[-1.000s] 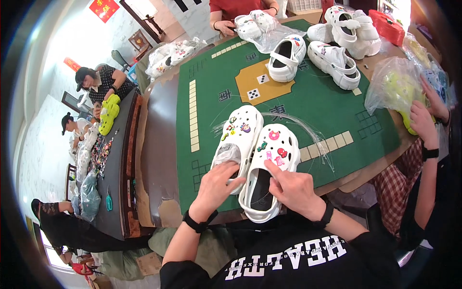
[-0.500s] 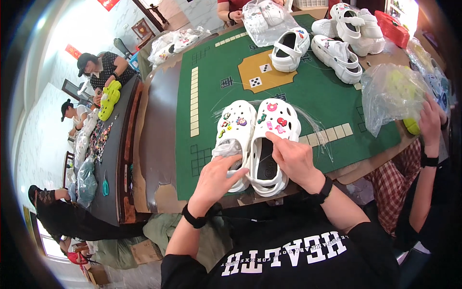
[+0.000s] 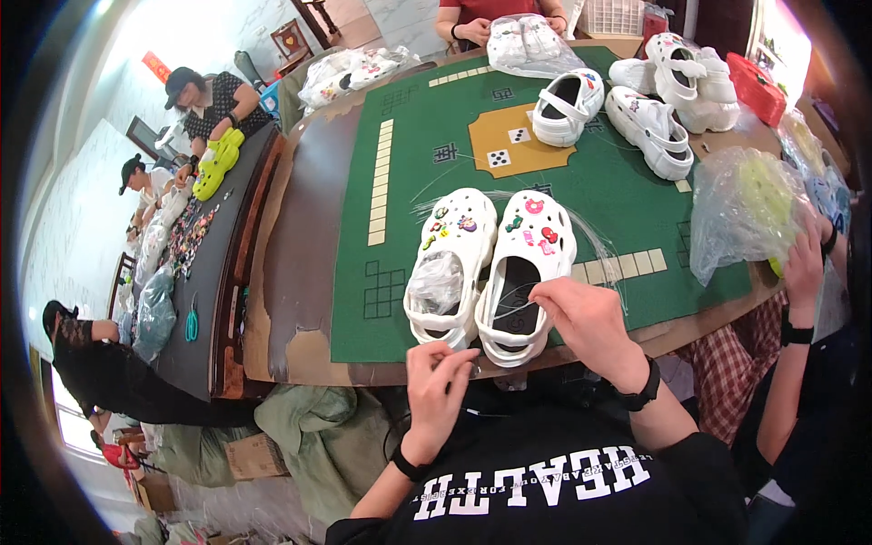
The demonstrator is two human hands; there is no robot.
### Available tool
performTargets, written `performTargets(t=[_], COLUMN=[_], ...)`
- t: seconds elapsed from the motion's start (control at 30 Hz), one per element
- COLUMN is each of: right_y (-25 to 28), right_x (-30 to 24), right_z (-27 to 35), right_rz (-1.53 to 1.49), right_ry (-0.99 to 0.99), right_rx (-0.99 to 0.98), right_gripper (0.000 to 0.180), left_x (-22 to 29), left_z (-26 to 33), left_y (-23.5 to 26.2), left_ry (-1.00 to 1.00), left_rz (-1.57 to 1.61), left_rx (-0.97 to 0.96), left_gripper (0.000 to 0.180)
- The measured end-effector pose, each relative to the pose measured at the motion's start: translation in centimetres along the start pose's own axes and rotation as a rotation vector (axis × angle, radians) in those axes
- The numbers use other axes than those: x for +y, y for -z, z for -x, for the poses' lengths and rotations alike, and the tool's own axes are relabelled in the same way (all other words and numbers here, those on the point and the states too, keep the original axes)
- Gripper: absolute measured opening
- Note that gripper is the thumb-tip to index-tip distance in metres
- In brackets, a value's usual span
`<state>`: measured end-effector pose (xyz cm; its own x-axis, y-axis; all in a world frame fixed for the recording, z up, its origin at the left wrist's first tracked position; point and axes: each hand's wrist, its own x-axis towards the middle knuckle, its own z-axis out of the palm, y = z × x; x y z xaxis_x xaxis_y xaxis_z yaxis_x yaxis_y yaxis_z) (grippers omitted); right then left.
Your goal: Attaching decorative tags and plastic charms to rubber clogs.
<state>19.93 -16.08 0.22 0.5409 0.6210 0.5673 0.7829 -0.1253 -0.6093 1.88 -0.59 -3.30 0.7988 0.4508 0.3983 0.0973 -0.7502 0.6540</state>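
Note:
A pair of white clogs stands side by side in front of me, heels toward me. Colourful charms dot the toes of the left clog point(image 3: 451, 238) and the right clog point(image 3: 534, 222). Crumpled clear plastic point(image 3: 436, 283) fills the left one's opening. My right hand point(image 3: 595, 329) is over the right clog's opening, thumb and finger pinching a thin clear strand point(image 3: 510, 315). My left hand point(image 3: 438, 386) is by the heels at the table edge, its fingertips pressed together; what they hold, if anything, is too small to make out. More clear strands point(image 3: 599, 250) lie beside the clogs.
Several white clogs point(image 3: 649, 132) are at the back right of the green mat point(image 3: 363, 313). A neighbour's hand point(image 3: 804, 268) holds a bagged yellow-green clog point(image 3: 761, 195) at right. Across the table, a person handles bagged white clogs point(image 3: 527, 44). Teal scissors point(image 3: 192, 320) lie on the left table.
My left hand has drawn back from the left clog's opening to the heels. The right hand has left the right clog's toe edge and come nearer me. The whole view has shifted slightly.

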Motion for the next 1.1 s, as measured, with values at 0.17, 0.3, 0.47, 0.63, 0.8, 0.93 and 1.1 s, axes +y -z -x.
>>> performTargets(t=[0.17,0.3,0.47,0.63,0.8,0.93,1.1], right_y=[0.5,-0.6,-0.6,-1.6,-1.3,-0.9,1.9], right_x=[0.2,0.2,0.6,1.9,2.5,2.8,0.5], right_z=[-0.5,0.1,0.1,-0.7,-0.8,-0.8,-1.1], right_rz=[0.046,-0.001,-0.101,-0.247,-0.268,-0.372,-0.219], right_ry=[-0.095,-0.067,-0.179,-0.380,-0.344,-0.360,-0.161], right_rx=[-0.113,-0.162,-0.268,-0.374,-0.442,-0.406,-0.445], right_gripper=[0.010,0.006,0.006,0.011,0.011,0.012,0.015], left_x=[0.0,-0.4,-0.1,-0.8,-1.0,-1.0,-1.0], left_z=[0.4,1.3,0.5,1.1,-0.2,-0.4,-0.2], left_y=[-1.6,-2.2,-3.3,-4.5,-6.5,-6.9,-4.6], left_ry=[-0.030,-0.047,-0.207,-0.080,-0.107,-0.157,-0.101], left_rz=[0.052,0.077,0.146,0.154,0.106,-0.016,0.010], left_rx=[-0.044,-0.007,0.121,0.159,0.175,0.219,0.259], left_gripper=[0.033,0.042,0.055,0.048,0.028,0.023,0.020])
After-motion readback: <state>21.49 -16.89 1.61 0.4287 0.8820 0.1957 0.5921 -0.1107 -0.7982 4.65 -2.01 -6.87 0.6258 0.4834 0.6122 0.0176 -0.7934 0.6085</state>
